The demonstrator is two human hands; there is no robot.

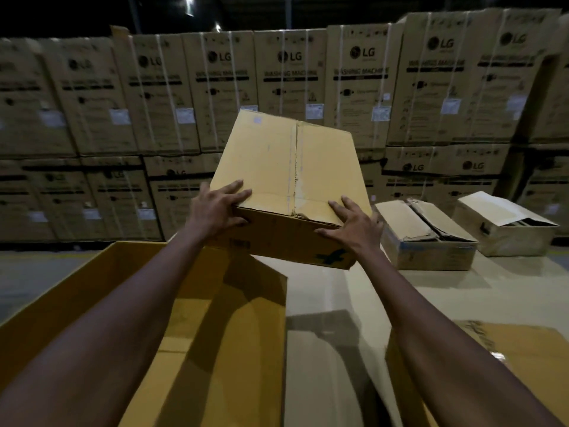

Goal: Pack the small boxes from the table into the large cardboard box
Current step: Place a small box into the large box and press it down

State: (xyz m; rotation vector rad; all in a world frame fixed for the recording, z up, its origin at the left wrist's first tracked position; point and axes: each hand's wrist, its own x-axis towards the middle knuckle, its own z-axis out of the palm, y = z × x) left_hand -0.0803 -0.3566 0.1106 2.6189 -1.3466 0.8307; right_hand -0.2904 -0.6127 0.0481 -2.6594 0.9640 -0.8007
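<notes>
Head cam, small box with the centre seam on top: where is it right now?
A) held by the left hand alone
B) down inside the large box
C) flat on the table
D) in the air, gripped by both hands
D: the small box is tilted and lifted off the table, with the left hand and the right hand gripping its near corners. It is not yet inside the large cardboard box.

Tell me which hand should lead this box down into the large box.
Probably left. The left hand holds the small box at the corner nearer the large box; the right hand holds the corner on the table side.
</notes>
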